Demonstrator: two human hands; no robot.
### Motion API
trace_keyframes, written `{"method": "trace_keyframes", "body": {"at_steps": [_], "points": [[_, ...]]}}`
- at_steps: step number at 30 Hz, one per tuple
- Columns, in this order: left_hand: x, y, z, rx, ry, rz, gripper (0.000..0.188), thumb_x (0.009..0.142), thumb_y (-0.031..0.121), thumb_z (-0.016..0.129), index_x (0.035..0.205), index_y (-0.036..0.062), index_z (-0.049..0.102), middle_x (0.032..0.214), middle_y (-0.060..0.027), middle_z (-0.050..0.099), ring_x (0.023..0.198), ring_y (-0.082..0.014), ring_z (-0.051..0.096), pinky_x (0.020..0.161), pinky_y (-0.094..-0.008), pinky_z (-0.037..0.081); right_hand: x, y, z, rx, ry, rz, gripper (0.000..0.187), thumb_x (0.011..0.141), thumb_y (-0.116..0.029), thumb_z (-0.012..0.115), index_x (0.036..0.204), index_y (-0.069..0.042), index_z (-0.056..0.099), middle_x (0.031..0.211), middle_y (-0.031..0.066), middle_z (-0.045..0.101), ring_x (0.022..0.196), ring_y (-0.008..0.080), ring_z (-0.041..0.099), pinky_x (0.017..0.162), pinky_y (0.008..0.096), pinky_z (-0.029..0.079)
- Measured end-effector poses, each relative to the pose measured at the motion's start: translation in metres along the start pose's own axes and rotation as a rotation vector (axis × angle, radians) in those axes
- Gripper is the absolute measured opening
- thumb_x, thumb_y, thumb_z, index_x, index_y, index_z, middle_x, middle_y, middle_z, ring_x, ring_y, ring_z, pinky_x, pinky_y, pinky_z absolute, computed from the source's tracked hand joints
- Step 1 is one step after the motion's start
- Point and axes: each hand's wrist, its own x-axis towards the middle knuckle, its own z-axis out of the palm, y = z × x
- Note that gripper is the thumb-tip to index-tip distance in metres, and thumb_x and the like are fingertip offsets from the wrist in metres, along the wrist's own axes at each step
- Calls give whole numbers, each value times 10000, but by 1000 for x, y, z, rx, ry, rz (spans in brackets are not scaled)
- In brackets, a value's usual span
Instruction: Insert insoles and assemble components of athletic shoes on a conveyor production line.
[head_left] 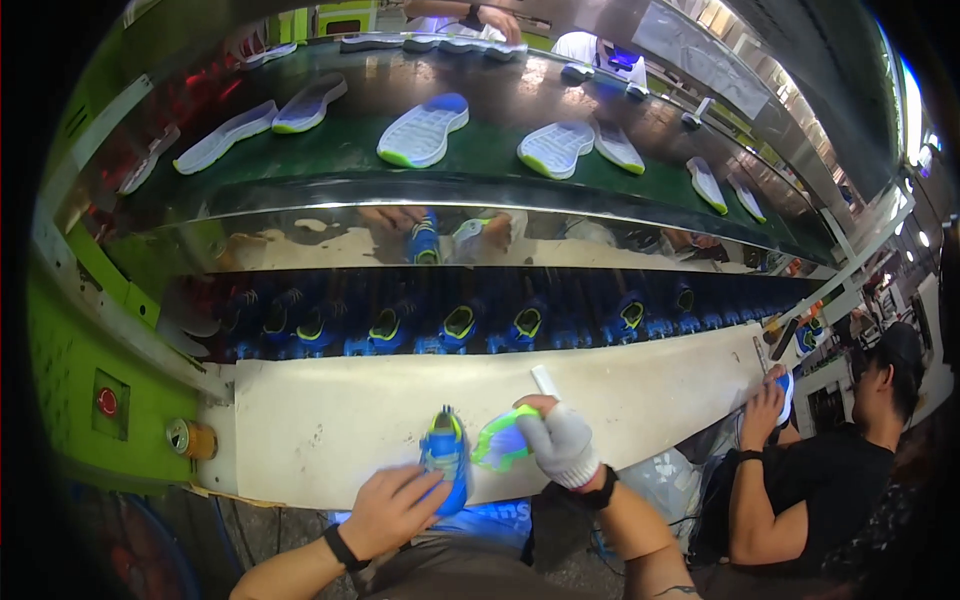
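On the pale work surface in front of me, a blue shoe upper (446, 450) with a yellow-green collar points its heel away from me. My left hand (395, 508) grips it near the toe, fingers laid over its top. Just to its right, a shoe sole (499, 447), white-blue with a bright green edge, is tilted up in my right hand (561, 444). A light grey glove covers most of that hand, and its thumb and fingers pinch the sole's rim. Upper and sole are side by side; whether they touch is hard to tell.
A small white bar (543, 380) lies beyond my right hand. Blue shoes (459, 322) fill a dark lower line; soles (425, 130) lie on the green belt (350, 175) above. A can (190, 439) stands at left. At right a co-worker (800, 480) holds another shoe.
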Motion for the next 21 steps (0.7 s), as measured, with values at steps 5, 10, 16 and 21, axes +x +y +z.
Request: {"method": "trace_keyframes", "body": {"at_steps": [5,10,16,21], "points": [[52,-21,2,-264,370,-242,417,737,239,827,1065,20,691,1034,-128,710,968,-334,644,844,-418,525,-4,14,74,763,493,132,303,986,-226,614,1092,57,623,877,128,711,765,199,696,718,313,568],[39,-16,-16,-442,327,-442,379,727,221,839,1033,30,724,947,-127,705,835,-292,608,767,-370,496,-11,17,81,874,521,95,384,1017,-300,566,1092,73,614,895,164,718,753,212,696,700,327,578],[13,-15,-1,-466,309,-475,425,702,233,879,1067,70,734,955,-112,685,795,-267,608,722,-361,522,-23,-5,60,1022,66,37,410,1049,-400,457,870,-48,568,826,106,638,838,184,635,713,294,492],[15,5,-1,-831,262,-738,471,678,41,870,1119,81,708,953,-112,690,727,-181,662,629,-279,516,-39,-18,86,835,-34,-52,294,976,-318,626,828,-80,538,1226,239,644,1022,300,628,809,362,492]]}}
